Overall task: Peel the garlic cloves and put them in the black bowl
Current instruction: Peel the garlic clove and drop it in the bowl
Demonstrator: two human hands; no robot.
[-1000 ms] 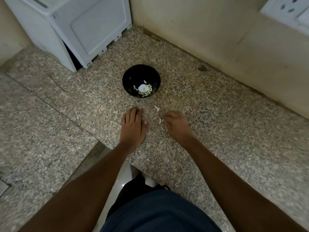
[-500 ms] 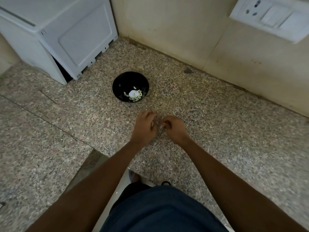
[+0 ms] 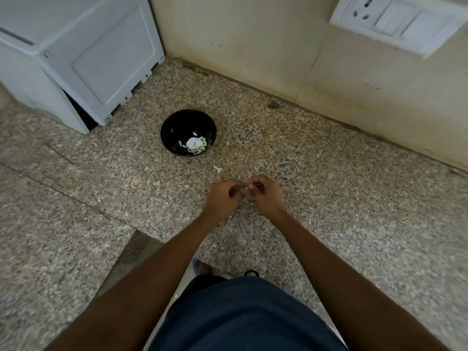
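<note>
step: peeling garlic clove (image 3: 247, 189) | left hand (image 3: 222, 196), right hand (image 3: 263, 196): fingers pinch it together | advice: strip skin fully, then drop into black bowl (image 3: 174, 122)

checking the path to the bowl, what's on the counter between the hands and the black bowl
In the head view, one small pale scrap, likely garlic skin, lies on the granite counter between the hands and the black bowl. The rest is bare.

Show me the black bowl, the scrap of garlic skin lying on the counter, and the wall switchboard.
black bowl (image 3: 174, 122): head view, bare inner wall.
garlic skin (image 3: 217, 168): head view, middle of the scrap.
switchboard (image 3: 395, 20): head view, white front plate.
</note>
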